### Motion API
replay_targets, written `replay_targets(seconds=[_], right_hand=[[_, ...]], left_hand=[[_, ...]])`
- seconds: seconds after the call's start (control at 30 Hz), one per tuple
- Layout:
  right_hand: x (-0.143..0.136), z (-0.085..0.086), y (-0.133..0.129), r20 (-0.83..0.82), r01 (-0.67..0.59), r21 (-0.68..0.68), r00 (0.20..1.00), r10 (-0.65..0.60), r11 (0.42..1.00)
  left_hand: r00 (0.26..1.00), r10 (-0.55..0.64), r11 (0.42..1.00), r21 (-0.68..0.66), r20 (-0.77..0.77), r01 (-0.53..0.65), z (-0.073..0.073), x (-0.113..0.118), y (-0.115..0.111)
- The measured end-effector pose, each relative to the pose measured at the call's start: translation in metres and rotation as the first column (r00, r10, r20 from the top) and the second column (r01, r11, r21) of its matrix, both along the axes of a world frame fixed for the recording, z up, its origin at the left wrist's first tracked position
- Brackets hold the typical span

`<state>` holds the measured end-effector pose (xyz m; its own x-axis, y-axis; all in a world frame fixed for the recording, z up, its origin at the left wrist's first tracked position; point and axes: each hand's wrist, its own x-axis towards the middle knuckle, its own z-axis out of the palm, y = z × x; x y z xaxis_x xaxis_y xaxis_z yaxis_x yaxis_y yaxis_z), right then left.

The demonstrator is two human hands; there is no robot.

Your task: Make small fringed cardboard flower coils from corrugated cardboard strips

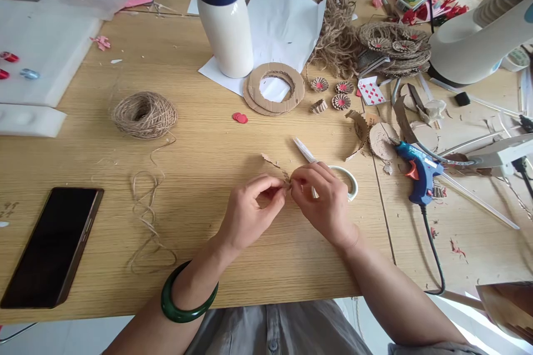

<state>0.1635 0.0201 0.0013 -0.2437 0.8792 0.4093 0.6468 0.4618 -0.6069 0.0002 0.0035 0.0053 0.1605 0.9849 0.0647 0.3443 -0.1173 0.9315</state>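
Note:
My left hand (254,208) and my right hand (322,199) meet at the fingertips above the wooden table. Both pinch a thin strip of corrugated cardboard (272,163), whose free end sticks out up and to the left. Scissors (306,151) with pale handles lie partly under my right hand, blades pointing up-left. Beyond my hands are small red discs (240,117) and two stacked cardboard rings (275,89). Several pleated cardboard rosettes (341,102), most with red centres, sit to the right of the rings.
A twine ball (145,115) trails loose string at left, above a black phone (52,247). A white bottle (227,22) stands at the back. On the right lie a blue glue gun (421,173) with its cord, cardboard scraps and a white lamp base (462,50).

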Motion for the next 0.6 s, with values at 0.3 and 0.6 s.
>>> replay_targets(seconds=[0.3, 0.6], right_hand=[[0.004, 0.007, 0.004, -0.496, -0.138, -0.643, 0.824, -0.273, 0.754], [0.001, 0.011, 0.005, -0.673, -0.382, -0.688, 0.652, -0.348, 0.617]], left_hand=[[0.944, 0.067, 0.958, -0.285, 0.322, 0.029, 0.0, -0.004, 0.0], [0.959, 0.056, 0.962, -0.273, 0.276, 0.022, 0.002, -0.003, 0.001]])
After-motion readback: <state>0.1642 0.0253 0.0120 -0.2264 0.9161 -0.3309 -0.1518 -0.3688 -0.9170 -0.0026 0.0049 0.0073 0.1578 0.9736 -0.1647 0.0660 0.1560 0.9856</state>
